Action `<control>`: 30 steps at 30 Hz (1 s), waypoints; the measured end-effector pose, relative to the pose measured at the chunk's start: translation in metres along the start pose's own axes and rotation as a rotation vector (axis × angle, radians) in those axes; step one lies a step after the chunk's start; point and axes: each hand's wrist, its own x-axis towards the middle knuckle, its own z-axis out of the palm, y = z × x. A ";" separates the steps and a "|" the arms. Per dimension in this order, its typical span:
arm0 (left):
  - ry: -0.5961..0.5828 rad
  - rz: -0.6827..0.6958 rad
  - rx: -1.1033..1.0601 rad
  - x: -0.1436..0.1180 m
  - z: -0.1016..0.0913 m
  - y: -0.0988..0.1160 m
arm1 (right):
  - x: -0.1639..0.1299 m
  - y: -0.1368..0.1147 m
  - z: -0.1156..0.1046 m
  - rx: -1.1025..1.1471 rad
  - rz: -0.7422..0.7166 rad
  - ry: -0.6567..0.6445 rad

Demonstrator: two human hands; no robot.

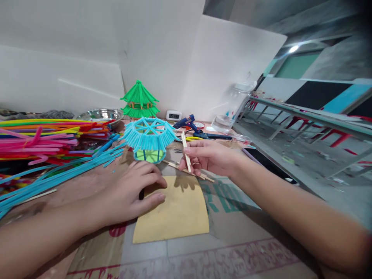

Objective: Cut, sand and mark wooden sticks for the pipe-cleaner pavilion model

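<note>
In my right hand a short wooden stick, perhaps more than one side by side, is pinched between thumb and fingers, raised above the table. Below that hand, several more thin wooden sticks lie loose. My left hand rests with fingers apart on the left edge of a yellow sheet, seemingly holding nothing. Just beyond my fingers stands a small pavilion model with a fringed blue pipe-cleaner roof and a green base. Behind it rises a green tiered roof model.
Bundles of coloured pipe cleaners cover the left side. At the back are a metal bowl, a small digital clock, a blue glue gun, dark-handled pliers and a clear plastic jug. A phone lies at the right edge.
</note>
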 end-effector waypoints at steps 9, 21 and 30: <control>0.279 0.161 0.017 -0.002 -0.008 0.008 | 0.002 0.045 0.058 0.314 -0.022 0.015; 0.267 0.158 0.021 -0.002 -0.010 0.010 | 0.004 0.049 0.055 0.319 -0.018 0.020; 0.218 0.104 0.049 -0.002 -0.008 0.005 | 0.004 0.051 0.055 0.318 -0.008 -0.023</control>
